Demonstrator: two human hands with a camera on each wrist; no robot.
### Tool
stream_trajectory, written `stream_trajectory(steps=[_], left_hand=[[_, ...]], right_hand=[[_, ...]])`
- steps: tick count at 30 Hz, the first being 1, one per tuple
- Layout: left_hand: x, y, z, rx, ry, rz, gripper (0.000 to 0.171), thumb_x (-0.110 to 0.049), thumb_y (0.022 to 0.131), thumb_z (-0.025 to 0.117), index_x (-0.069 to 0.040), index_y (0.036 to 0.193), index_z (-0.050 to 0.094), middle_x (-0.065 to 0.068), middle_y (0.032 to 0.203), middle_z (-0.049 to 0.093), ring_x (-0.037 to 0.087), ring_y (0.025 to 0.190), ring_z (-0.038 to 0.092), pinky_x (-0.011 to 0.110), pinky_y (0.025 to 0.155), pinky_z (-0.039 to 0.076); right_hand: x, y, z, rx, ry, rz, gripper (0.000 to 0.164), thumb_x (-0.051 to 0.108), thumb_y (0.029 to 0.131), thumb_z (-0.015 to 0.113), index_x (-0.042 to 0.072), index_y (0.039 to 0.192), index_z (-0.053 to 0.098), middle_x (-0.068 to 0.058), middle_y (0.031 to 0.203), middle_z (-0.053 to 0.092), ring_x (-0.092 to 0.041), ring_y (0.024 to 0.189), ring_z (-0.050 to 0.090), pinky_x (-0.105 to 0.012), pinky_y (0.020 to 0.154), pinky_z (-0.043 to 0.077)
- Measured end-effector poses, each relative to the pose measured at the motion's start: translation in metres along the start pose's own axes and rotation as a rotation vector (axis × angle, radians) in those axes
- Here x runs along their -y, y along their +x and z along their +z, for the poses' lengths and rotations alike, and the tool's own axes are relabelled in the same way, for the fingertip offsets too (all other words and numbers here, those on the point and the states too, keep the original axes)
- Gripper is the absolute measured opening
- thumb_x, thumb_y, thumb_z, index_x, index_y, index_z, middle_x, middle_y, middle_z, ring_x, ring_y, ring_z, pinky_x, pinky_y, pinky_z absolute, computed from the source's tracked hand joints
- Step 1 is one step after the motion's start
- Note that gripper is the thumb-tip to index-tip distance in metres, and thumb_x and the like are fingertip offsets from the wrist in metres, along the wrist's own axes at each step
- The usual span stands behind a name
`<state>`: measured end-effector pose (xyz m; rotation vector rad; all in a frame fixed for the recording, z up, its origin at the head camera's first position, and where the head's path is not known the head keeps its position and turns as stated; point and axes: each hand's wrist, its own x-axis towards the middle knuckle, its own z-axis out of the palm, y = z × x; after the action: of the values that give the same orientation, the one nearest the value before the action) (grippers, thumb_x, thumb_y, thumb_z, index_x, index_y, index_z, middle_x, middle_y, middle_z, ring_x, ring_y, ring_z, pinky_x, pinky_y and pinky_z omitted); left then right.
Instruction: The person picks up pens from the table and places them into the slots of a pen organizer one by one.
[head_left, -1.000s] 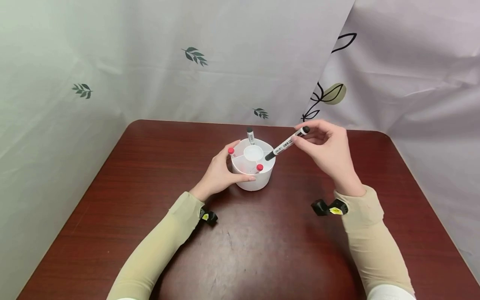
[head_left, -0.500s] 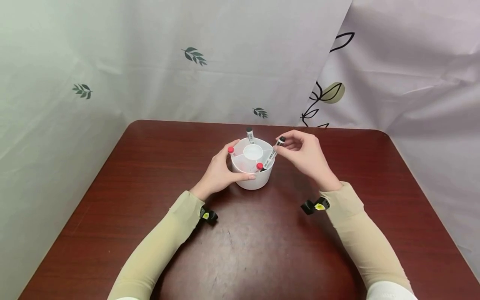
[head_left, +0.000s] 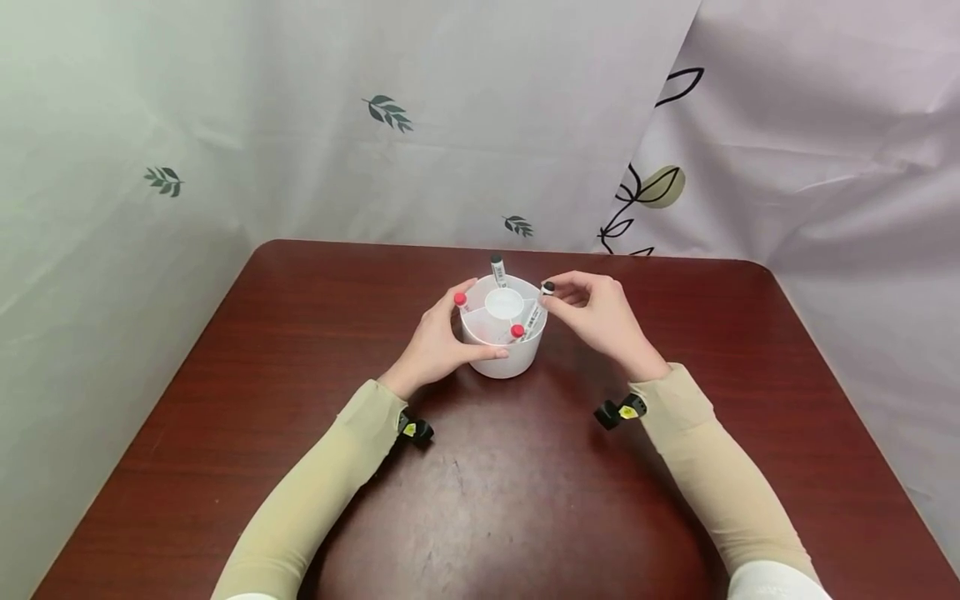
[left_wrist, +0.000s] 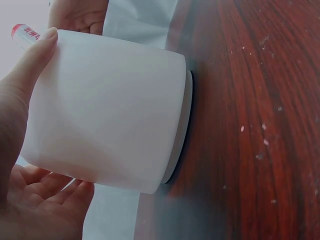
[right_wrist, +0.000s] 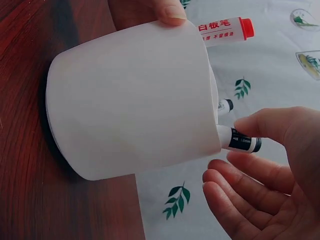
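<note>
A white round pen holder (head_left: 510, 365) with divided compartments stands upright on the table. My left hand (head_left: 429, 350) grips its left side, thumb along the near wall and fingers round the back. My right hand (head_left: 598, 318) pinches a black-capped whiteboard marker (right_wrist: 241, 141) near its upper end. That marker leans inside the right-hand compartment, its lower part hidden by the wall in the right wrist view. Two red-capped markers (head_left: 517, 332) stand in the holder, at the front and at the left. Another black-capped marker (head_left: 498, 268) sticks up at the back.
The dark red wooden table (head_left: 480, 492) reaches back to a pale curtain (head_left: 315, 150) with leaf prints. A small black camera (head_left: 416, 429) is strapped at the left wrist, and another camera (head_left: 617, 412) at the right.
My right hand has moved left and down, lowering the black-capped marker from above the rim into the right compartment. My left hand keeps its grip on the holder.
</note>
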<state>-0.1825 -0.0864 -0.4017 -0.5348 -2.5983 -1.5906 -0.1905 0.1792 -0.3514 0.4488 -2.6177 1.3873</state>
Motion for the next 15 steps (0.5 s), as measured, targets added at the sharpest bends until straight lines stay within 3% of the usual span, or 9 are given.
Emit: stream_trajectory(steps=[7,15], left_hand=[[0.0,0.001,-0.005,-0.03,0.005,-0.002,0.11,-0.046,0.064,0.097,-0.023,0.155,0.041,-0.001,0.141,0.053,0.016,0.124,0.051,0.044,0.103,0.042],[-0.001,-0.004,-0.004,0.013,0.04,0.014,0.116,-0.05,0.064,0.096,-0.023,0.158,0.034,-0.003,0.148,0.048,0.014,0.133,0.045,0.043,0.109,0.038]], right_hand=[[0.001,0.001,-0.007,-0.038,0.01,0.023,0.041,0.048,0.092,0.074,0.018,0.121,0.074,0.005,0.112,0.073,-0.013,0.092,0.07,-0.038,0.081,0.056],[-0.003,-0.004,-0.032,-0.131,-0.003,0.063,0.056,0.061,0.094,0.064,0.021,0.132,0.069,0.003,0.13,0.066,-0.017,0.112,0.065,-0.042,0.096,0.049]])
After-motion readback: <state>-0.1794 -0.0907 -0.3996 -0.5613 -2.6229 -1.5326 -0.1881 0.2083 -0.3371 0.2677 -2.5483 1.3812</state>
